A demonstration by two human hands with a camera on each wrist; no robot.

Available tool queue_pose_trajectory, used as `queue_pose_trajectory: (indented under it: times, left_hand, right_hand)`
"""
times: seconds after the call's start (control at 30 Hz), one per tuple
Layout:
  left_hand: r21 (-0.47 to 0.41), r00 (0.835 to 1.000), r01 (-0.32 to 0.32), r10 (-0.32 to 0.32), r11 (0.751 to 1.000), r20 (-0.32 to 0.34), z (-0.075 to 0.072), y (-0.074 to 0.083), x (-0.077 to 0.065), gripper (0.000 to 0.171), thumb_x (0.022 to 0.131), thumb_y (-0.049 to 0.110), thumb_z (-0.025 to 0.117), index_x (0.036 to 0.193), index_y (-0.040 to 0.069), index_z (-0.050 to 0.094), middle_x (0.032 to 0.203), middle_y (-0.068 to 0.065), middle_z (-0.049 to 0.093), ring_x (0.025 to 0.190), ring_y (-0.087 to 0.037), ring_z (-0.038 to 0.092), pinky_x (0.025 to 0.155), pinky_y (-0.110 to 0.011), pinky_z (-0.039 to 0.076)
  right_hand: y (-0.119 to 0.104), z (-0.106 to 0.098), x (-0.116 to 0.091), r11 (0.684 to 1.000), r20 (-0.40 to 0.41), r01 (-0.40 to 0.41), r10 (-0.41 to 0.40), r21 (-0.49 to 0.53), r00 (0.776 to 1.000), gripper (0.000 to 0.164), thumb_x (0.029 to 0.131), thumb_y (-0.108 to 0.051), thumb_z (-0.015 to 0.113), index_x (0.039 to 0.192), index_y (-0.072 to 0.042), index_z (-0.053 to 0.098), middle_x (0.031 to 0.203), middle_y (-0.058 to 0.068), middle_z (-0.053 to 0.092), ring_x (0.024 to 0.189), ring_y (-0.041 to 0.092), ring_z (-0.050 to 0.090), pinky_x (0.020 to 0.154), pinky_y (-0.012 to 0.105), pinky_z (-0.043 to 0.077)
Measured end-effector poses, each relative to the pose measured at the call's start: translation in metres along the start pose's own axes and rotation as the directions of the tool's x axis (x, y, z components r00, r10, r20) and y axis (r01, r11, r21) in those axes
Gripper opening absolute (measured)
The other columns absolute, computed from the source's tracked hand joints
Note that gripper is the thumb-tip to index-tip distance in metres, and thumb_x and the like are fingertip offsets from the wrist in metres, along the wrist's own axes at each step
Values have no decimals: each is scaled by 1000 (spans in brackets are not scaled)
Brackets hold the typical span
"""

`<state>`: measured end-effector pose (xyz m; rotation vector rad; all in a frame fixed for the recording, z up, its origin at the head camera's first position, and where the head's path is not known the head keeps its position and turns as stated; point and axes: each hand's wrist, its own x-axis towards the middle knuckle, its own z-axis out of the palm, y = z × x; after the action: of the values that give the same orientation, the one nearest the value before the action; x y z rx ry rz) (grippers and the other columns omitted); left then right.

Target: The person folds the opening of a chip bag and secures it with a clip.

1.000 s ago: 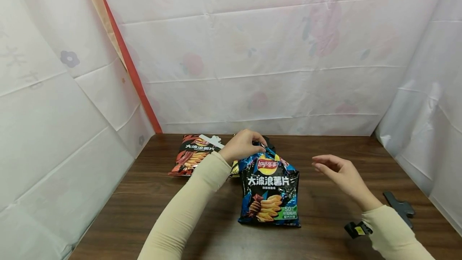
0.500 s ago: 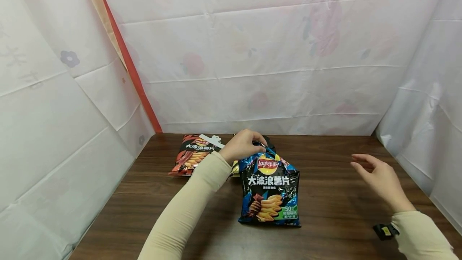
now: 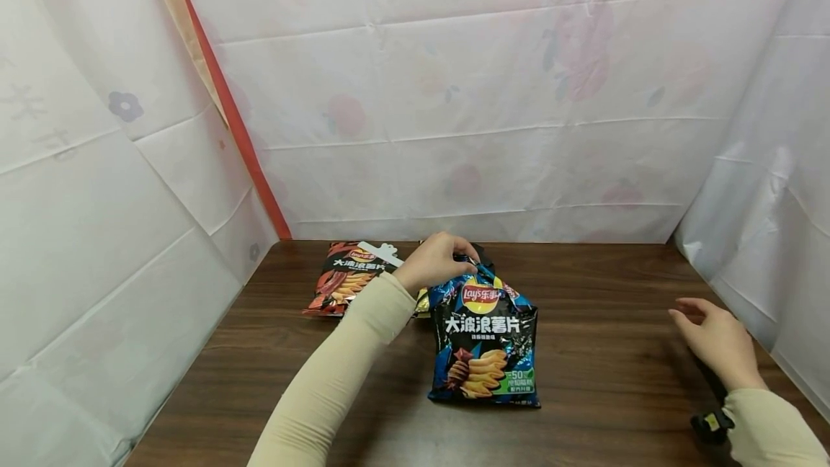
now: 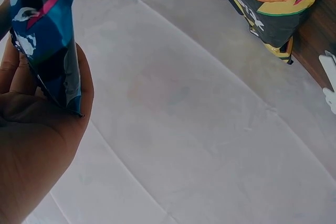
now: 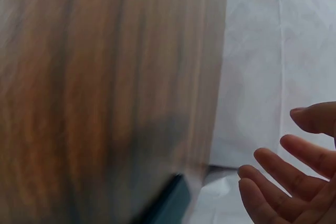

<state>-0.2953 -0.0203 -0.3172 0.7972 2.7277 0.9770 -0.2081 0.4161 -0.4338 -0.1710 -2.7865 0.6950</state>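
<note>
My left hand [image 3: 436, 262] pinches the folded top of a blue and black Lay's potato chip bag [image 3: 483, 352], which stands at the middle of the table. In the left wrist view the bag's folded top [image 4: 50, 40] lies between thumb and fingers. My right hand [image 3: 718, 343] is over the right side of the table, fingers loosely bent and holding nothing. Below it lies a dark grey bag clip [image 3: 710, 379], mostly hidden by the hand; the right wrist view shows one end of the clip [image 5: 170, 203] low in the picture, apart from the fingers [image 5: 291, 174].
A red chip bag [image 3: 340, 287] with a white clip [image 3: 382, 254] across its top lies at the back left. Behind the left hand is a yellow and black chip bag [image 4: 278, 3], partly hidden. White patterned sheets [image 3: 486, 128] wall in the brown wooden table [image 3: 603, 409].
My right hand has moved right, away from the blue bag, to above the dark clip, covering most of it. The left hand and the blue bag have stayed in place.
</note>
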Motion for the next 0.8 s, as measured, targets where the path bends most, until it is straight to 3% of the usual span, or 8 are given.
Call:
queue_pose_trajectory:
  times: [0.2, 0.43, 0.67, 0.8]
  left_hand:
    - [-7, 1000, -3, 3, 1000, 3, 1, -1, 1, 13, 91, 19, 71, 102, 16, 75, 93, 4, 74, 72, -10, 61, 70, -27, 48]
    - [-7, 1000, -8, 8, 1000, 6, 1, -1, 1, 13, 91, 19, 71, 103, 15, 75, 93, 4, 74, 73, -10, 61, 70, -27, 48]
    - [-12, 1000, -8, 8, 1000, 8, 1, -1, 2, 13, 91, 19, 71, 103, 15, 75, 95, 3, 74, 75, -10, 62, 72, -27, 49]
    - [3, 1000, -13, 13, 1000, 7, 1, -1, 2, 14, 91, 20, 71, 104, 16, 75, 96, 3, 74, 74, -10, 62, 70, -28, 48]
  right_hand:
    - [15, -5, -1, 996, 64, -87, 88, -26, 994, 52, 99, -35, 53, 123, 11, 55, 117, 34, 61, 91, 49, 62, 63, 46, 46]
    - [26, -6, -2, 973, 194, -223, 230, -57, 954, 63, 96, -42, 53, 127, 12, 52, 128, 37, 52, 100, 53, 57, 72, 49, 46]
    - [33, -5, -7, 964, 134, -262, 265, -41, 955, 56, 95, -38, 55, 124, 10, 56, 127, 38, 52, 101, 55, 55, 71, 49, 44]
    - [36, -8, -9, 947, 140, -318, 321, -44, 937, 57, 96, -39, 56, 125, 10, 55, 128, 38, 51, 104, 54, 54, 77, 53, 45]
